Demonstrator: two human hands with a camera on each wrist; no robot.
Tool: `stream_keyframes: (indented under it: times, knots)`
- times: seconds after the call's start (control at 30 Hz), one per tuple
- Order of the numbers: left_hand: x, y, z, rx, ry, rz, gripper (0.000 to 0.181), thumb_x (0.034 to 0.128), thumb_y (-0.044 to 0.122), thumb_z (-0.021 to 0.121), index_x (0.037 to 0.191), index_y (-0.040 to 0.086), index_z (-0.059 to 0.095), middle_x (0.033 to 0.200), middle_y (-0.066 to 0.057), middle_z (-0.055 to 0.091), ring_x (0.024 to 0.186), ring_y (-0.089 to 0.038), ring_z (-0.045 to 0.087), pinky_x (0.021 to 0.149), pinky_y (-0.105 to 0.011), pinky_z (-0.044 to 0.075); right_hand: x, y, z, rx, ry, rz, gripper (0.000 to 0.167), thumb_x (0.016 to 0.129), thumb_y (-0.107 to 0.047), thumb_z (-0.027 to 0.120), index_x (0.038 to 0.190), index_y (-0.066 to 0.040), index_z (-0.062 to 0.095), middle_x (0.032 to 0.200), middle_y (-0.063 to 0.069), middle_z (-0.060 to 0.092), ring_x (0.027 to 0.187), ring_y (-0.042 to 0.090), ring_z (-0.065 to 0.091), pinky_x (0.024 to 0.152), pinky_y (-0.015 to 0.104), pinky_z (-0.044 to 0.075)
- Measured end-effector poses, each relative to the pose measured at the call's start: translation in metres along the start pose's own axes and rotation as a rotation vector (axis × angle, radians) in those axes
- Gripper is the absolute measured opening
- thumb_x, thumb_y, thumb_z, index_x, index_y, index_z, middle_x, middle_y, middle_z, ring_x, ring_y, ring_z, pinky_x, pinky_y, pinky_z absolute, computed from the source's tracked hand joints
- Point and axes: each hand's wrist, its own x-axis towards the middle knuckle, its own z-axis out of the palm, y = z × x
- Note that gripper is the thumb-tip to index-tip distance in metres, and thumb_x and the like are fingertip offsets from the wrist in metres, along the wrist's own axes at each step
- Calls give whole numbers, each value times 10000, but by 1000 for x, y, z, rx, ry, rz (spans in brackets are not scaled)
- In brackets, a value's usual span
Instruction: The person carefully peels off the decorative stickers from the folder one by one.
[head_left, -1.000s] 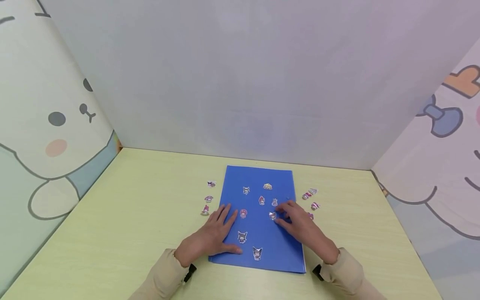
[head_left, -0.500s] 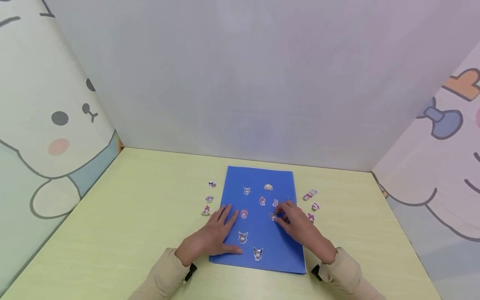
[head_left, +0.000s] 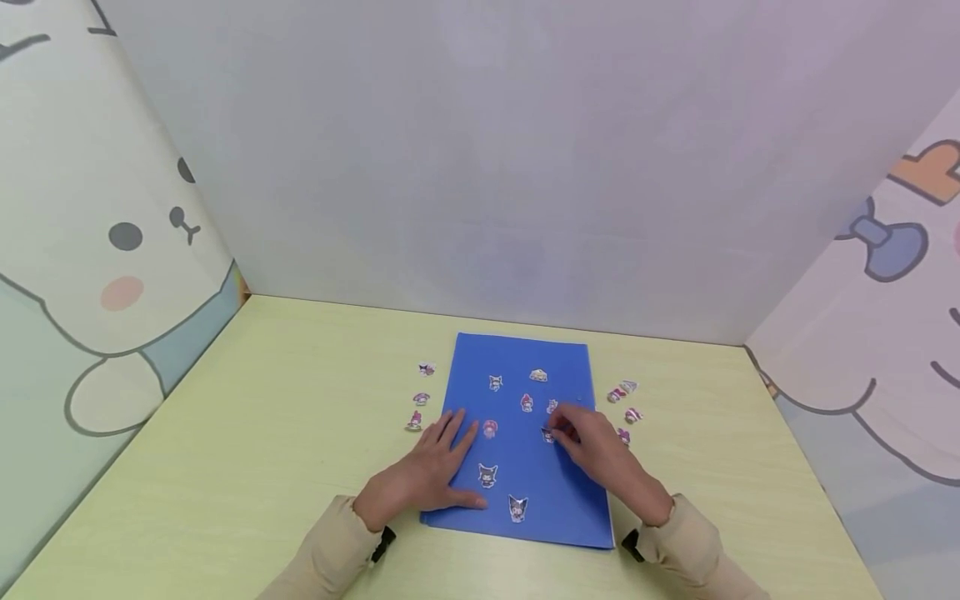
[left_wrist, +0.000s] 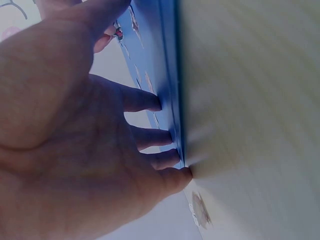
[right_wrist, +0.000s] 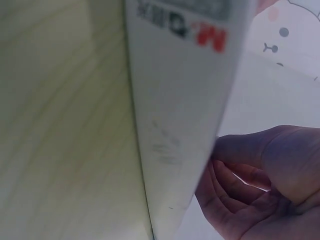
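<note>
A blue folder lies on the table with several small cartoon stickers on its cover. My left hand rests on its left side with fingers spread; in the left wrist view the left hand has its fingertips along the folder's edge. Thumb and index finger of my right hand pinch a dark-eared cartoon sticker on the right half of the cover, partly hidden by the fingertips. The right wrist view shows the right hand behind the folder's white side, its fingertips hidden.
Left of the folder lie loose stickers, among them a pink one. To its right are several more, such as a pink-and-white sticker. A pale wall stands behind the yellowish table.
The right thumb and index finger have closed together over the dark-eared sticker, covering more of it. The left hand keeps its place on the folder. The view has shifted slightly.
</note>
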Motion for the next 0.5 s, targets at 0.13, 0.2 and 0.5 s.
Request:
stream_keyframes:
  times: [0.13, 0.2, 0.5]
  knots:
    - [0, 1, 0, -4, 0, -3, 1069, 861, 545, 781, 1586, -52, 271, 1649, -305, 169, 1527, -493, 137, 1200, -614, 207, -1, 0, -1, 0, 10, -1, 190, 860, 73, 777, 916, -72, 668, 854, 6, 697, 737, 93, 621, 663, 250, 552]
    - [0, 1, 0, -9, -2, -4, 1069, 861, 542, 782, 1587, -51, 270, 1650, -305, 166, 1528, -491, 133, 1200, -613, 204, -2, 1, -3, 4, 12, -4, 185, 864, 71, 776, 926, -69, 672, 864, 6, 700, 751, 97, 632, 677, 253, 560]
    - [-1, 2, 0, -23, 3, -2, 1064, 861, 532, 786, 1584, -55, 274, 1650, -309, 163, 1528, -495, 127, 1202, -616, 194, -9, 6, -12, 72, 15, 12, 130, 909, 43, 742, 983, -50, 690, 905, 50, 716, 807, 126, 656, 724, 273, 578]
